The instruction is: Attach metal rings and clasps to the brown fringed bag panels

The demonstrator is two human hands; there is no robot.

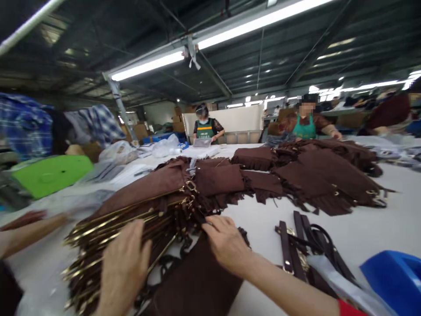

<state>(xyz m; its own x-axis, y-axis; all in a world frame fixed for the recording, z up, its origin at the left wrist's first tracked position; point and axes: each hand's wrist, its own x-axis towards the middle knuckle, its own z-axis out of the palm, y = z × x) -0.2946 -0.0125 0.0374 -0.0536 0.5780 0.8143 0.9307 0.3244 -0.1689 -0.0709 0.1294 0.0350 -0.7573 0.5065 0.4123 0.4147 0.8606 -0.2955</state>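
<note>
A tall stack of dark brown bags (148, 180) with gold zippers lies on the white table, its zipper edges toward the lower left. My left hand (125, 259) is raised over the front of the stack, fingers extended and slightly blurred, with nothing visible in it. Another brown bag (200, 281) lies in front of the stack, between my arms. At its upper edge is my right hand (225, 241), its fingers bent down onto dark material beside the gold clasps (190, 186). What its fingertips pinch is hidden.
More brown fringed bags (322, 175) spread across the table (391, 219). Brown straps (299, 245) and a blue bin (391, 281) are at right. A green plastic piece (52, 173) stands left, near another person's arm (36, 235). Two people in green aprons work opposite.
</note>
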